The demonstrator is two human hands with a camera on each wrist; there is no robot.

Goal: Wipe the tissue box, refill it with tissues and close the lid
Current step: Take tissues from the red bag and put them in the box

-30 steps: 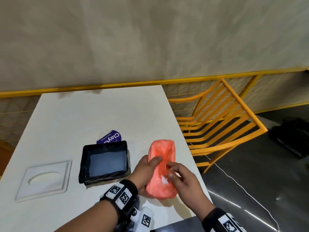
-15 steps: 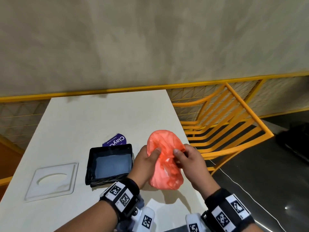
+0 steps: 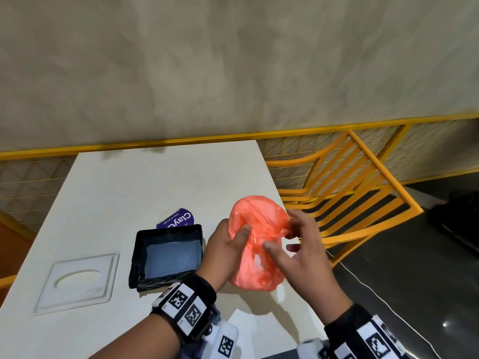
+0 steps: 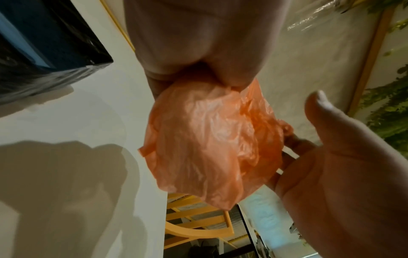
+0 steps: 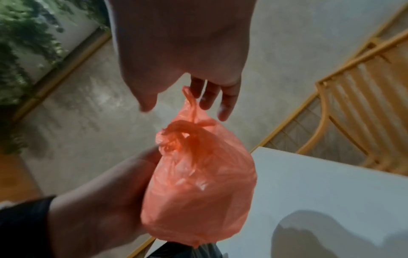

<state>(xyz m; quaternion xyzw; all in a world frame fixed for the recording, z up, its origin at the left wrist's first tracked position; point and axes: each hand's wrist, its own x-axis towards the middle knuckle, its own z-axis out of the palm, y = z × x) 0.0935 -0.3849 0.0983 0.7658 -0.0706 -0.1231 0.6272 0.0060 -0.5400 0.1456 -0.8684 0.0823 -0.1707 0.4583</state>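
Left hand: the left hand (image 3: 225, 251) grips the orange bag (image 3: 255, 242) from the left side, the thumb curled over the front of the plastic and the other fingers behind it. In the left wrist view the bag (image 4: 212, 144) hangs out of this grip, just above the table.
Right hand: the right hand (image 3: 300, 252) is next to the bag on its right side. The fingers (image 5: 208, 95) are spread and nearly straight; they hold nothing. In the right wrist view a thin twisted end of the bag (image 5: 198, 174) stands up close to these fingers; contact cannot be told.
Bag: orange thin plastic, crumpled, knotted at the top, with something white showing faintly through it. It is held over the near right part of the table (image 3: 160, 182).
Box: the black box (image 3: 167, 255) stands open on the table, just left of the left hand. Its inside bottom looks grey.
Lid: the white lid (image 3: 77, 281), with an oval opening, lies flat on the table left of the box, apart from it.
Card: a purple card (image 3: 178, 220) with white letters lies behind the box, partly hidden by it.
Chair: an orange chair (image 3: 344, 193) stands at the right of the table.
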